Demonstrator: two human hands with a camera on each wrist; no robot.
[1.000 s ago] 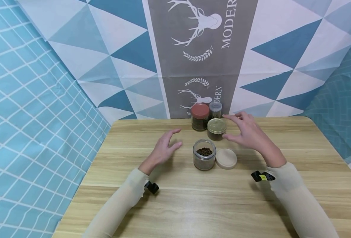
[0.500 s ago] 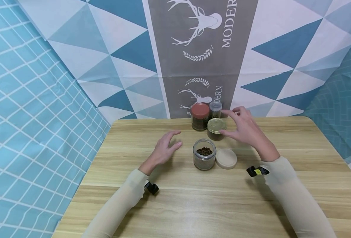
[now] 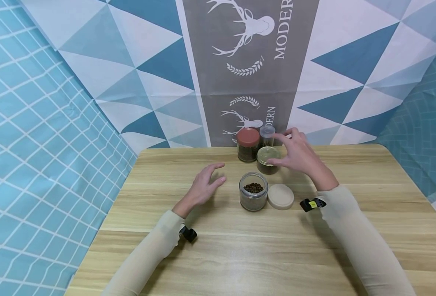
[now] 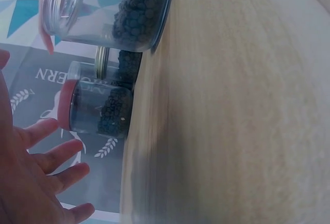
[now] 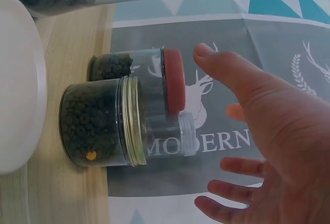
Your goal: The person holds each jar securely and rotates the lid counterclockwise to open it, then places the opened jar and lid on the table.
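My right hand (image 3: 295, 152) hovers by the back jars with thumb and fingers spread. Its thumb overlaps the gold-lidded jar (image 3: 266, 166) in the head view, while the right wrist view shows a gap between the hand (image 5: 273, 126) and that jar (image 5: 93, 123). Behind stand a red-lidded jar (image 3: 248, 152) and a slim clear-capped container (image 3: 267, 137), its cap beside my right index finger. My left hand (image 3: 203, 186) stays left of an uncovered glass jar (image 3: 253, 202) of dark beans, fingers apart, holding nothing. A beige lid (image 3: 281, 197) lies right of the uncovered jar.
The wooden table (image 3: 232, 255) ends at the back against a patterned cloth (image 3: 247, 86). Blue gridded cloth (image 3: 36, 135) hangs along the left side. All the jars are grouped near the table's back middle.
My right hand has moved left and slightly up, closer over the gold-lidded jar and the clear-capped container. My left hand and the jars have stayed in place.
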